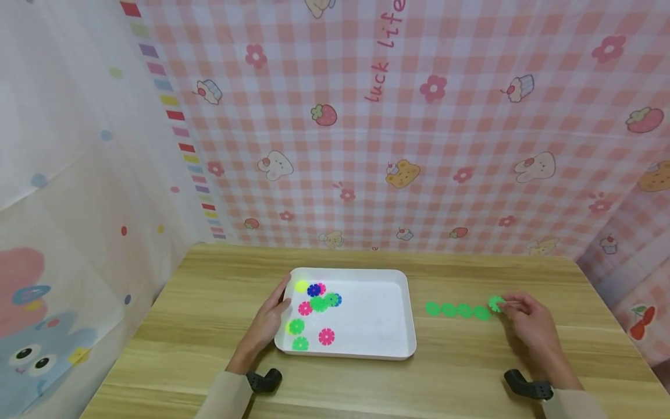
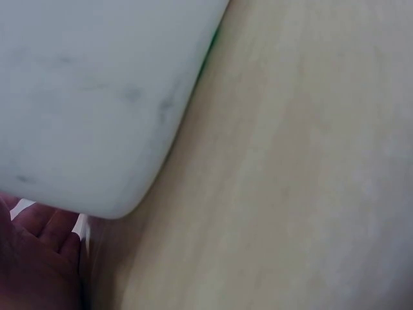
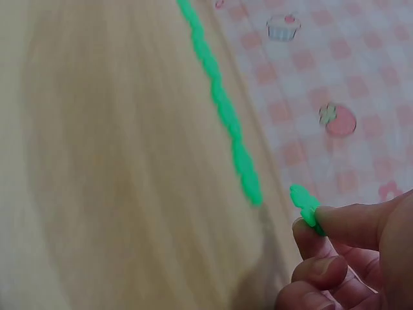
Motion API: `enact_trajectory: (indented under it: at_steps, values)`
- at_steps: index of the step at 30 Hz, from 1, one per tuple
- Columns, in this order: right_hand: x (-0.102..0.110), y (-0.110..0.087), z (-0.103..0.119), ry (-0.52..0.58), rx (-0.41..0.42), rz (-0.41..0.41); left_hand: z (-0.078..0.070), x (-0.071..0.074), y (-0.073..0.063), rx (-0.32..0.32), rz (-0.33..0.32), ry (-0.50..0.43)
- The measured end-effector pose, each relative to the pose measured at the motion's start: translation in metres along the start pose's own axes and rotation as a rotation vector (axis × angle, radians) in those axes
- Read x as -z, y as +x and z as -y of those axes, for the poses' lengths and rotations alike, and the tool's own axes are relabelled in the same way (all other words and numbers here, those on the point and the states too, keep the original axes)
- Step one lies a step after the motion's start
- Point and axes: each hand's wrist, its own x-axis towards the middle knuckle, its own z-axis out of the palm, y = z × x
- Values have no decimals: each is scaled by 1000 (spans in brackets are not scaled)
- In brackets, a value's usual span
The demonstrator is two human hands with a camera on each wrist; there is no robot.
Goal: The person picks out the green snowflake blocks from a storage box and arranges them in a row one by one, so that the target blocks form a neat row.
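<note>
My right hand (image 1: 531, 326) pinches a green notched plastic disc (image 1: 495, 303) between thumb and fingertips. In the right wrist view this disc (image 3: 306, 206) is held edge-on, apart from the end of the row. Four-like green discs lie in a line on the table, a row of several green discs (image 1: 457, 311) between the tray and that hand. My left hand (image 1: 268, 319) grips the left side of the white tray (image 1: 371, 349). The left wrist view has the tray's smudged white outside (image 2: 97, 110), with the hand's fingers (image 2: 55, 226) partly hidden at its edge.
Inside the tray's left half lie several loose discs, among them a pink disc (image 1: 327, 336), a dark blue disc (image 1: 314, 290) and a yellow disc (image 1: 301, 286). A checked cloth (image 1: 434, 203) hangs behind the wooden table (image 1: 209, 308).
</note>
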Motion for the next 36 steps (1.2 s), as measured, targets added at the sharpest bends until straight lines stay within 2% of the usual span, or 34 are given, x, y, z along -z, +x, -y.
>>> enact_trajectory:
  at_steps: [5,14,21,29,36]
  values:
    - [2,1,-8,28,-23,-13,1,-1,0,-1,-8,1]
    - [3,2,-12,-19,-62,17,4,2,1,-22,0,14]
    - [1,1,-14,-41,-31,-4,5,3,2,-22,15,24]
    - [-1,0,-14,-72,-52,-31,5,2,1,-36,6,31]
    - [-4,2,-16,-121,-23,-74,3,1,0,-42,7,17]
